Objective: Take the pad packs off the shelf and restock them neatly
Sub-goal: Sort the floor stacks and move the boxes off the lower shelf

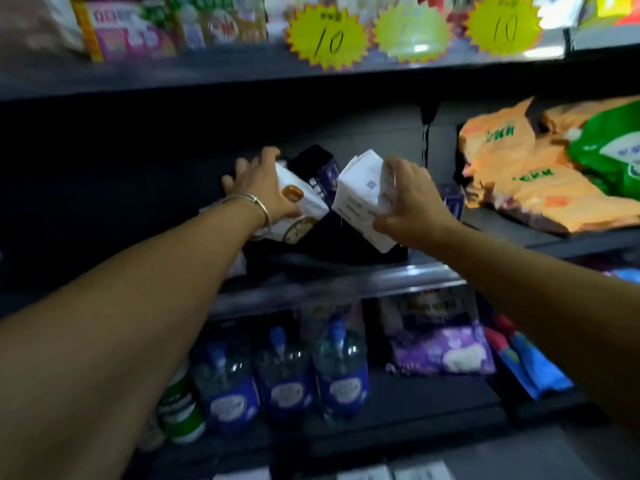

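Both hands are up at the middle shelf (346, 282). Left hand (258, 188) has its fingers wrapped round a white pack (301, 206) with brown print, tilted. Right hand (408, 202) grips another white pack (360, 195), also tilted, so the two packs nearly meet at the bottom. A dark pack (318, 168) sits just behind them. Orange bags (512, 174) off to the right, water bottles (287, 375) on the shelf below.
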Demonstrator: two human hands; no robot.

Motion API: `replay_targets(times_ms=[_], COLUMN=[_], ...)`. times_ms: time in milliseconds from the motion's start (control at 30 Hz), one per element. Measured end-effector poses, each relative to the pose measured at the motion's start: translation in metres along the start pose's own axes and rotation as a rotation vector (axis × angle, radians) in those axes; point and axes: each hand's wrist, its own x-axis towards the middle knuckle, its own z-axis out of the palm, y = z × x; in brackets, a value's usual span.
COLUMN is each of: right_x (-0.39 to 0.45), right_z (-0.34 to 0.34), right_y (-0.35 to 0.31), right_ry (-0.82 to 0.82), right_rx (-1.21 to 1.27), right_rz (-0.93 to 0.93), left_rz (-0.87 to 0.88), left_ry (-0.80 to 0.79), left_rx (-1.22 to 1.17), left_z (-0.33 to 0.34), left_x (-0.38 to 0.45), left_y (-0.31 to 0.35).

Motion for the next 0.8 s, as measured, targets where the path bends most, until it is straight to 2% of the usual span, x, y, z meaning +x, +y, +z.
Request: replay_targets(times_ms=[200,333,433,633,800], right_x=[-0.09,-0.143,-0.18,-0.248,-0.27], right_z=[-0.008,0.012,0.041,0.117,0.167], right_y=[0.0,0.021,0.05,0.118,0.163], right_ry=[-0.117,-0.311,-0.5,-0.753,-0.832], right_rx=[0.089,0.061,-0.01,-0.175,-0.244], right_rz=[0.101,0.147,0.17,0.22,0.193], left_rz=[0.074,0.049,0.028,0.043,0.102], left_ry=[-0.084,-0.248,-0.446,-0.808,-0.912], left_rx=[-0.055,-0.176,-0.103,0.067,0.111], left_z=[0.003,0.034,0.077,0.195,0.274], left_x=[-0.091,-0.147,-0.183,-0.24,-0.26], left_y=[-0.004,-0.012,-0.007,0.002,-0.003])
